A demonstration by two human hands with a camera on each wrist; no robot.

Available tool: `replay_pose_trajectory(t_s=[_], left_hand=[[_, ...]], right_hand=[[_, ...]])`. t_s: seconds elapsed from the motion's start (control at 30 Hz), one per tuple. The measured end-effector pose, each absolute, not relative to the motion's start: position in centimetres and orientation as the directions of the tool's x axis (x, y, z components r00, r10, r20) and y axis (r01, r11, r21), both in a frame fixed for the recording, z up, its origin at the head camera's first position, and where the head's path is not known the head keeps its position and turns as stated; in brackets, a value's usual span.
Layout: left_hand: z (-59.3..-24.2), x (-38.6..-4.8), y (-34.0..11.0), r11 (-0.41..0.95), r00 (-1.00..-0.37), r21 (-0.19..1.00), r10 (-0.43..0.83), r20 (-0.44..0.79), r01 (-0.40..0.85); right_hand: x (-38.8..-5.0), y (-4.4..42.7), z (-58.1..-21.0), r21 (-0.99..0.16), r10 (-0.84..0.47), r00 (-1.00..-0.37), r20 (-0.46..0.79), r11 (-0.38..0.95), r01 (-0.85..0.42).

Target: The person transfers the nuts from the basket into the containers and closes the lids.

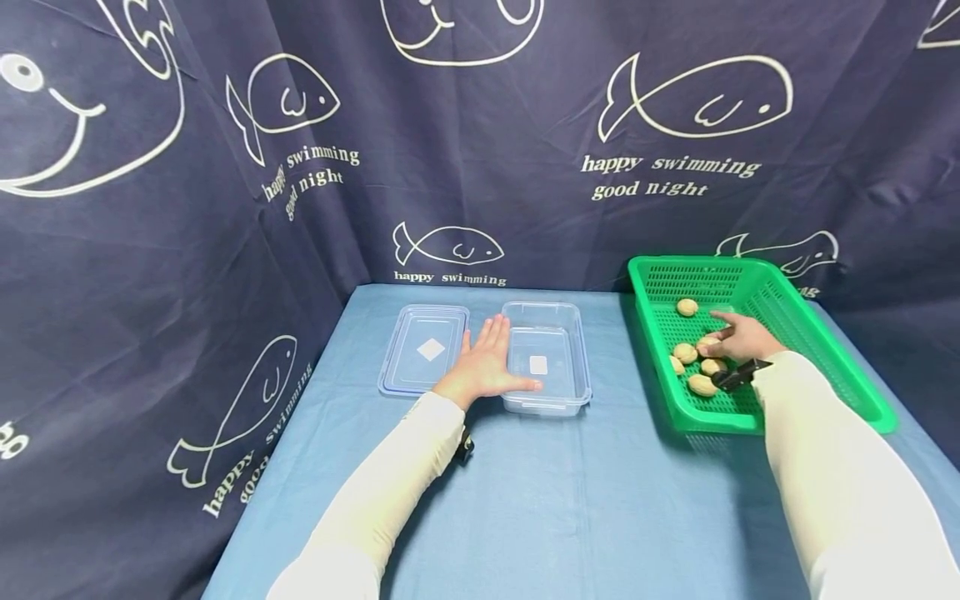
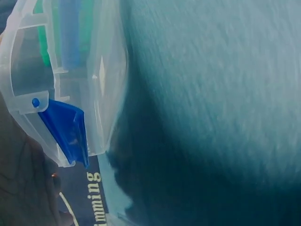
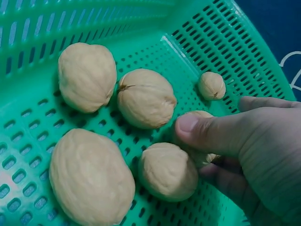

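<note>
Gently now: right hand (image 1: 748, 337) pinching a walnut (image 1: 707, 345) inside the green basket (image 1: 802, 321), left hand (image 1: 483, 367) spread wide.

Head view: left of the basket, the left hand lies at the edge of a clear tub (image 1: 546, 406), with a flat lid (image 1: 408, 360) farther left on the cloth-covered surface (image 1: 525, 508); light pressure should steady the tub. Left wrist view: thin, see-through plastic with rounded corners and a blue clip (image 2: 68, 129); the fingers hardly show. Right wrist view: thumb and fingers hold the walnut near the basket's slotted floor, loose walnuts (image 3: 146, 99) close by. Their pale shells are rounded and ridged, so gripping across the widest part and lifting straight up would likely slip least.
</note>
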State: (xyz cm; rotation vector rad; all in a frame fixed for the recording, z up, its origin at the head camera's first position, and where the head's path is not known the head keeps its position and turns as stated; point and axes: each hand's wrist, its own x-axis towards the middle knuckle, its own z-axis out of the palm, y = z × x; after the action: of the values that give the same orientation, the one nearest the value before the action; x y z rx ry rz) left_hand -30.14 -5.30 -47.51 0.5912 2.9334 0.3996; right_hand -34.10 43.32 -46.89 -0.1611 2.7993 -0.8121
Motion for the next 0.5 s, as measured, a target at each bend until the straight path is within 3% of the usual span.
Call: replay_pose_trajectory(t_s=[0.23,0.5], left_hand=[[-47.4,-29.3,-5.8,0.870,-0.903,0.273,0.430,-0.008,0.412],[-46.5,-28.5,-6.2,0.883,-0.907,0.273,0.415,-0.073,0.382]], right_hand=[[-33.5,42.6,-45.7,-0.588,-0.138,-0.982,-0.128,0.808,-0.037],[-32.9,41.2,-44.2,-0.625,-0.100,-0.995,-0.028,0.778,-0.061]])
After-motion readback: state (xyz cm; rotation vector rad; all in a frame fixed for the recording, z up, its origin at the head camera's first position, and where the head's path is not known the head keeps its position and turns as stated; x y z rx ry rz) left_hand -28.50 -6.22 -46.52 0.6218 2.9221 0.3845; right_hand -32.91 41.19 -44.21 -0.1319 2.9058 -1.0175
